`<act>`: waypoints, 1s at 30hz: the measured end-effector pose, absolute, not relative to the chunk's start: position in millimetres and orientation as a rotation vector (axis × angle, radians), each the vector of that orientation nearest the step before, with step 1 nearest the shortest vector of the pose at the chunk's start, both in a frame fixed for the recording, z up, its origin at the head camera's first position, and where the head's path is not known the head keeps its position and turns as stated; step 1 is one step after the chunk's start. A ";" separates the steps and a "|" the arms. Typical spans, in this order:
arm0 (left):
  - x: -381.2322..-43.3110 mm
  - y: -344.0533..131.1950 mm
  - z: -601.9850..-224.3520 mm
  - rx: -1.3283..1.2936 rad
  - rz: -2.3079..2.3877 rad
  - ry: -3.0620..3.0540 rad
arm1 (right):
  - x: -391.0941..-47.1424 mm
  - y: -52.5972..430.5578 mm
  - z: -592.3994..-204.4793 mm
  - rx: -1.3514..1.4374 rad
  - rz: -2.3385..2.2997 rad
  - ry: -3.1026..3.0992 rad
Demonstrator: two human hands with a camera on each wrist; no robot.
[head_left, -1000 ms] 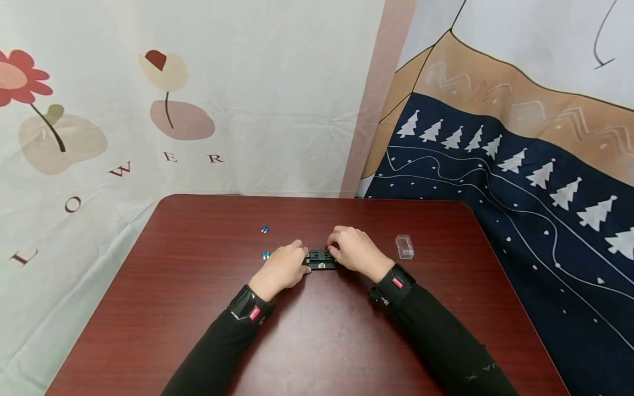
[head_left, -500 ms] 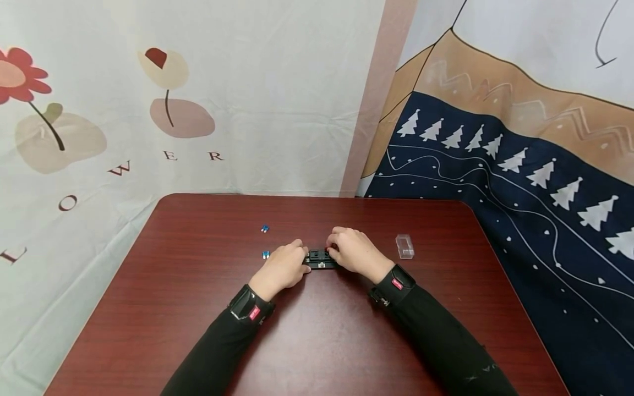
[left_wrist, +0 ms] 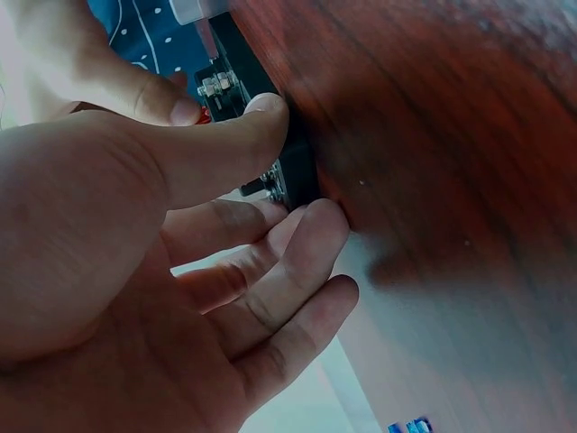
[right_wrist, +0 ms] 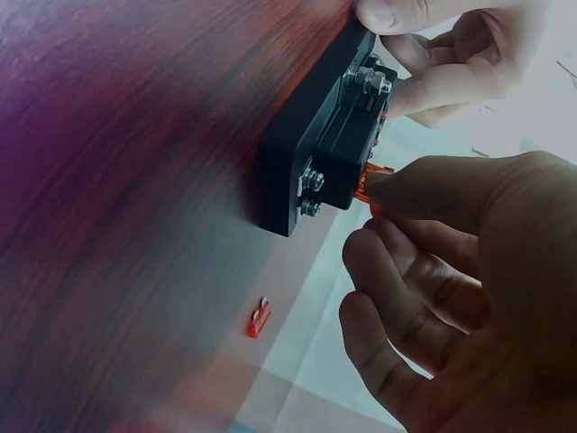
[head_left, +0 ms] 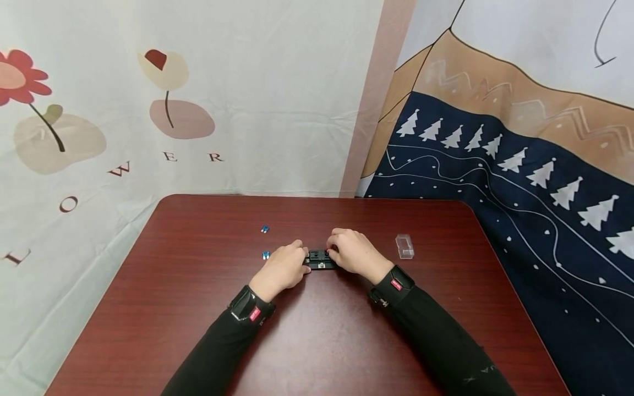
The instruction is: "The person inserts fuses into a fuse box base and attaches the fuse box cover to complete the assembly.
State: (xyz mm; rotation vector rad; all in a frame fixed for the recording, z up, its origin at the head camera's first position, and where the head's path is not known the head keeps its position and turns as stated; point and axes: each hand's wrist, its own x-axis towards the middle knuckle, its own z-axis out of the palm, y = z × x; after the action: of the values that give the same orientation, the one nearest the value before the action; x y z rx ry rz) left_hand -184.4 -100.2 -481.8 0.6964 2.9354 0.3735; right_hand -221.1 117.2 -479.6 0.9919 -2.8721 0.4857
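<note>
A black fuse block (head_left: 321, 259) with metal screw terminals lies on the table between both hands. My left hand (head_left: 282, 268) grips its left end; in the left wrist view the thumb (left_wrist: 261, 122) presses one side and fingertips touch the other. At the right end of the block, my right hand (head_left: 358, 252) pinches a red blade fuse (right_wrist: 371, 182) between thumb and forefinger. This fuse meets the top of the block, and how deep it sits cannot be seen. In the right wrist view, another red blade fuse (right_wrist: 259, 318) lies loose on the table.
Blue blade fuses (head_left: 265, 229) lie at the back left, with more blue fuses (head_left: 266, 255) beside the left hand. A clear plastic box (head_left: 404, 247) stands right of the right hand. Hanging cloth borders the brown table (head_left: 317, 341) at the back and right.
The right hand has dipped very slightly at the block's right end. The left hand, block, blue fuses and clear box have stayed in place.
</note>
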 end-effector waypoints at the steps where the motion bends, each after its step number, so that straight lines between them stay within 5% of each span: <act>1: -184.4 -100.4 -482.0 0.701 0.369 2.936 | -221.1 117.0 -479.4 0.990 0.492 -2.875; 30: -185.1 -103.0 -483.2 0.698 0.368 2.934 | -223.3 112.6 -475.5 1.045 0.459 -2.860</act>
State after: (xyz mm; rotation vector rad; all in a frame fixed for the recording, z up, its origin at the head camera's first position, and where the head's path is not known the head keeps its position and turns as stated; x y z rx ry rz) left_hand -185.1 -103.0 -483.2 0.6978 2.9340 0.3682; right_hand -223.3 112.6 -475.5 1.0454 -2.8596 0.4587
